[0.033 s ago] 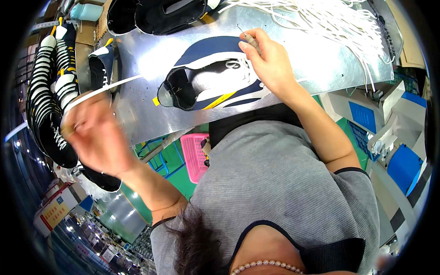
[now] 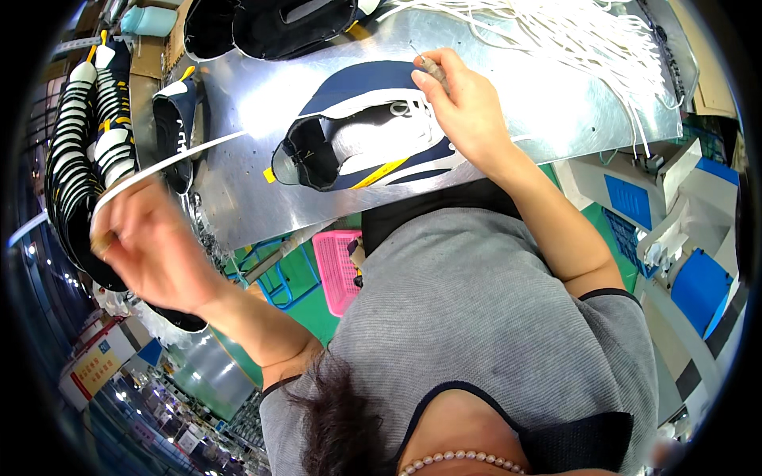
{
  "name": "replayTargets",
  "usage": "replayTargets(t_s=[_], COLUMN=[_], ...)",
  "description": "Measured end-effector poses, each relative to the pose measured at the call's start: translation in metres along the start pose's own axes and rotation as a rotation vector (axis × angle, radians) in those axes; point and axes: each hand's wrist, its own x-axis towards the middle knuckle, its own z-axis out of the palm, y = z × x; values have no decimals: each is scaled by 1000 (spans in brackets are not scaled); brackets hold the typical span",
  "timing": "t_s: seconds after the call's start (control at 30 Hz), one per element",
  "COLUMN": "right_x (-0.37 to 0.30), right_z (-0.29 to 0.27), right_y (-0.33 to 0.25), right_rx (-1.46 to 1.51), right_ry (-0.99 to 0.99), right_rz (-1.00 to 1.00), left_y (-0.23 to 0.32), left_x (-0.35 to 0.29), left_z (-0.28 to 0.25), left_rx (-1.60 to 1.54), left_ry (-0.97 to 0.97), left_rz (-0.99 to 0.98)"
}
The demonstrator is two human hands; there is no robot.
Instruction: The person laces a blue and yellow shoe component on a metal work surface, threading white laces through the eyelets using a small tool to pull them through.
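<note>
A navy, white and yellow shoe (image 2: 349,83) lies on the metal table with its dark-lined opening facing up. White lacing shows at its right part, beside my right hand (image 2: 468,107). That hand is closed around the handle of a thin-tipped hand tool (image 2: 433,70), whose narrow metal point sticks out past the fingers. Off to the left, my left hand (image 2: 155,254) is raised with bent fingers, partly blurred. A white shoelace (image 2: 190,153) is held in it and stretches right toward the shoe; its far end fades into the table's glare.
Loose white laces (image 2: 540,36) cover the table's (image 2: 246,198) far right. Dark shoe uppers (image 2: 298,28) stand at the back, and another upper (image 2: 173,119) sits at the left edge. Striped uppers (image 2: 75,143) are stacked beyond it. Under the table is a pink basket (image 2: 337,274).
My left hand has shifted slightly left and outward with the shoelace. My right hand and the tool have barely moved, and the shoe lies almost exactly where it was.
</note>
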Motion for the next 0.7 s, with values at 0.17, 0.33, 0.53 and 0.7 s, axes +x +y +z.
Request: replayTargets(t_s=[0.17, 0.33, 0.53, 0.7], right_x=[3, 3, -39, -58], right_z=[0, -10, -30, -28], right_y=[-5, 6, -18, -5], right_rx=[-56, 363, 306, 35], right_ry=[-21, -105, -181, -313], right_rz=[24, 11, -61, -127], left_y=[-16, -115, -119, -123], left_x=[-43, -55, -48, -41], left_z=[-48, -104, -122, -119], left_rx=[720, 2369, 2305, 2246], left_ry=[315, -434, -368, -235], left_rz=[41, 140, 174, 177])
